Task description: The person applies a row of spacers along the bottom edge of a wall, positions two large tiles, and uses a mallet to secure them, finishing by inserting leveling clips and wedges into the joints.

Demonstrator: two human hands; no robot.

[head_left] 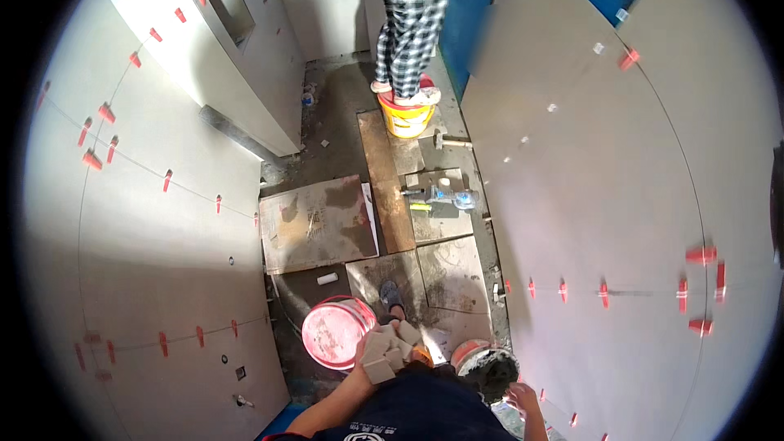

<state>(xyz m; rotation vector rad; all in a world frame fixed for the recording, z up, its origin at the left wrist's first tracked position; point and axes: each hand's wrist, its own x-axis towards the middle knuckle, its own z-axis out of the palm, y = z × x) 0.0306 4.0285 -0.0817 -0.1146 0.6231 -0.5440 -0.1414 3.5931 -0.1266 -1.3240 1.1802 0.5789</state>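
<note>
Several beige tile pieces (pixel 388 351) rest in a loose pile against my front, with my left hand (pixel 360 362) closed around them from the left side. The pile hides most of that hand's fingers. At the lower right, my right hand (pixel 521 399) is beside the rim of a bucket of dark grey mortar (pixel 495 372). Its fingers are curled, and what they grip, if anything, is too small to make out. Left of the tile pieces stands a pinkish-white lidded bucket (pixel 337 333) with a red rim.
Ahead, a person (pixel 415 24) in checked trousers stands on a yellow bucket (pixel 407 118). A wooden plank (pixel 384 188), a cardboard sheet (pixel 318 224), a blue-grey power tool (pixel 445 196) and a mallet (pixel 452 142) lie on the floor. Large wall tiles (pixel 588 196) with red clips line both sides.
</note>
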